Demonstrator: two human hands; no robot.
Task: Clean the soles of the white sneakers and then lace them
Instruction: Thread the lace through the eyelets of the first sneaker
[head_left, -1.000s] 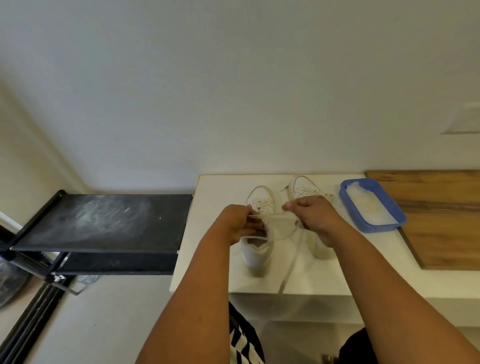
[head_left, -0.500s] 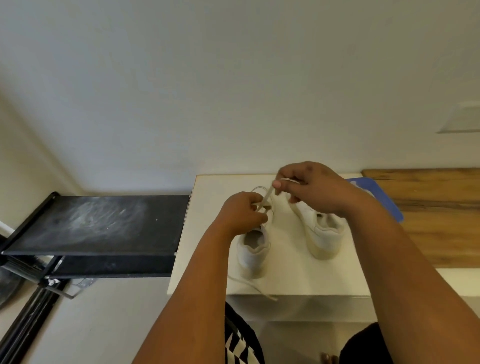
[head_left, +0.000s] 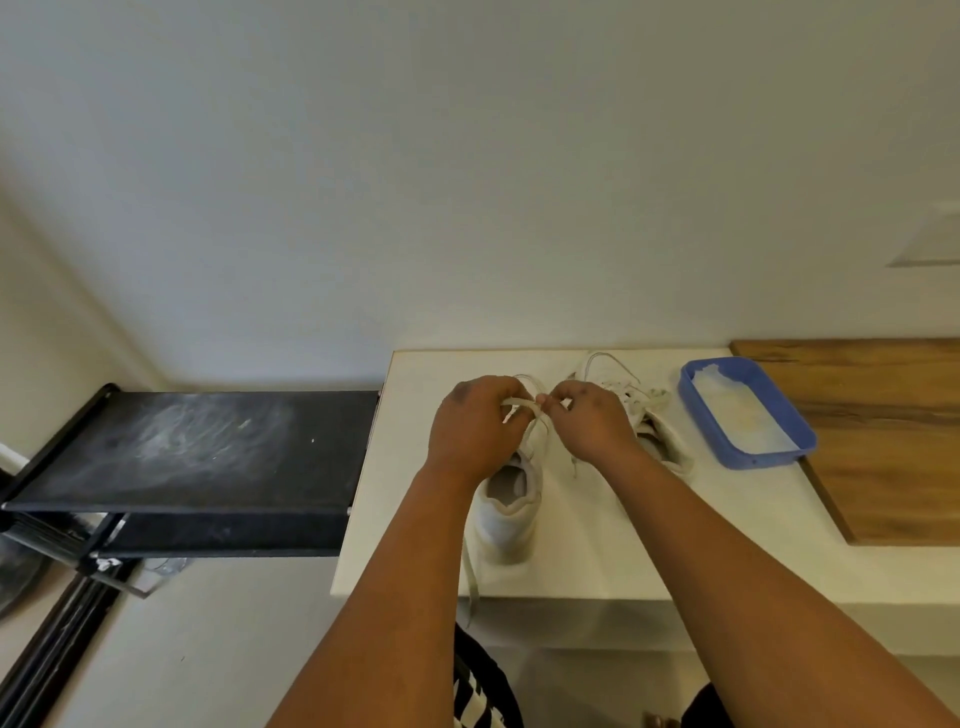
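Both hands (head_left: 530, 421) pinch the pale lace (head_left: 519, 404) over the white sneaker (head_left: 511, 512).

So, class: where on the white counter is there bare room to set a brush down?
Bare patches on the white counter: left of the near sneaker, up to the counter's left edge, and in front of the blue tray, beside the wooden board. Crowded: between the sneakers, where both hands work the lace.

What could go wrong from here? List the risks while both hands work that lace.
1. A loose lace end hangs over the white table's front edge; a snag there might drag the near sneaker off.
2. The blue tray sits close beside the far sneaker; the right hand, pulling outward, could knock it.
3. The left hand hides the eyelets, so one could be skipped.
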